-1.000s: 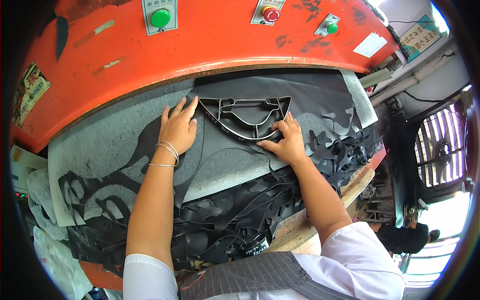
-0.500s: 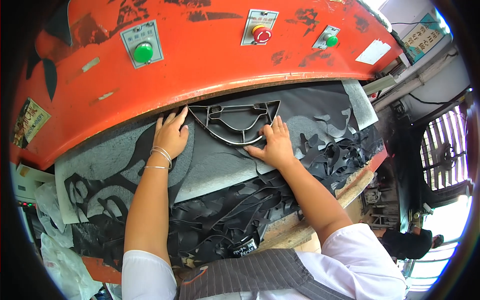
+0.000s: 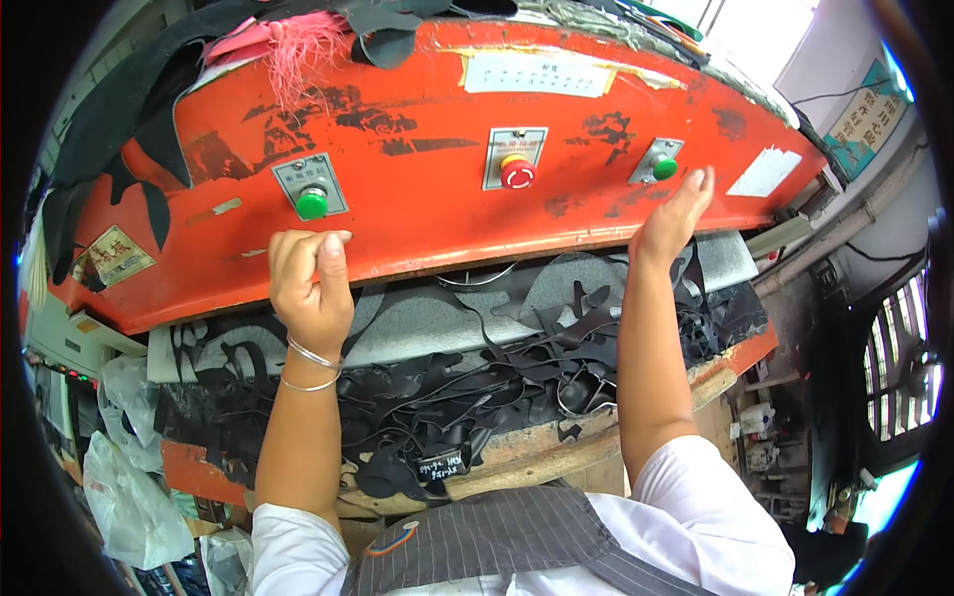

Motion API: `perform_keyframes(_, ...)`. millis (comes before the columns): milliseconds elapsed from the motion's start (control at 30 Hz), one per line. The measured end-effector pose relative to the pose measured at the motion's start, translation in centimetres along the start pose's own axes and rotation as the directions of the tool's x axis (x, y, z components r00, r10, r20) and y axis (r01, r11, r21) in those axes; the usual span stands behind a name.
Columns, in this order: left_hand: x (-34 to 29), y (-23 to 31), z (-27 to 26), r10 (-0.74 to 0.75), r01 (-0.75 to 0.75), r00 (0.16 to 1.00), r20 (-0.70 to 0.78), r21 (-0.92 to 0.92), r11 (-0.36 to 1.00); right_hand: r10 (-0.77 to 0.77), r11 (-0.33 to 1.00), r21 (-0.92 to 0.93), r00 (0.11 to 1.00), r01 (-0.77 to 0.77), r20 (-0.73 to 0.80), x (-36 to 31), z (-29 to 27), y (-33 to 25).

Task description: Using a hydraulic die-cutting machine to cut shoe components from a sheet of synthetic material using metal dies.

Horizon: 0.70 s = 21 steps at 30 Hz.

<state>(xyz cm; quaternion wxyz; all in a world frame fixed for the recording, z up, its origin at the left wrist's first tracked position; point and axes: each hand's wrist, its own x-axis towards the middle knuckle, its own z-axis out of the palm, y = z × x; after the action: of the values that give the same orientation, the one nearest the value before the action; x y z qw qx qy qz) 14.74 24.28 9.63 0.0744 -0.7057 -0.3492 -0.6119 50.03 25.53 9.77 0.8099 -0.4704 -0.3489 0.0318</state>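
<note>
Both my hands are raised in front of an orange-red press (image 3: 417, 228) and hold nothing. My left hand (image 3: 310, 283), its fingers curled in, is just below the left green push button (image 3: 312, 204). My right hand (image 3: 671, 223) has its fingers stretched and pointing up, beside the right green push button (image 3: 665, 169). I cannot tell that either hand touches its button. Beneath the press's lower edge a metal cutting die (image 3: 479, 284) shows only as a thin curved rim; the rest is hidden. It lies over black sheet material on a pale grey board (image 3: 417, 338).
A red emergency stop button (image 3: 517, 172) sits between the green ones. Black cut scraps (image 3: 427, 407) heap along the near side, above a worn wooden edge (image 3: 556, 452). Clear plastic bags (image 3: 129, 497) hang at the left. Black pieces and pink strands (image 3: 306, 55) drape over the press top.
Both hands have left the cutting die and risen to the press front, the left curling, the right stretching. The die is now mostly hidden under the press. The view has tilted up.
</note>
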Motion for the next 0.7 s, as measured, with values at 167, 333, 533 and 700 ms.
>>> perform_keyframes(167, 1.3, 2.7, -1.0, 0.292, -0.288, 0.956, 0.021, 0.248, 0.925, -0.23, 0.801, -0.573, 0.972, 0.17, -0.034, 1.8, 0.4, 0.4)
perform_keyframes(333, -1.8, 6.3, -3.1, 0.061, -0.135, 0.951, 0.302, 0.233, 0.963, -0.156, 0.988, 0.003, 0.975, 0.158, 0.158, -2.1, -6.3, -2.1)
perform_keyframes(533, -18.0, 14.7, -6.0, -0.044, 0.273, 0.562, 0.826, -0.135, 0.953, -0.029, 0.839, 0.056, -0.058, 0.542, 0.998, -17.4, -16.3, -6.6)
perform_keyframes(700, -25.1, 19.6, -5.8, -0.104, 0.169, 0.463, 0.88, 0.027, 0.985, 0.127, 0.775, -0.087, -0.02, 0.626, 0.992, -25.7, -22.4, -6.3)
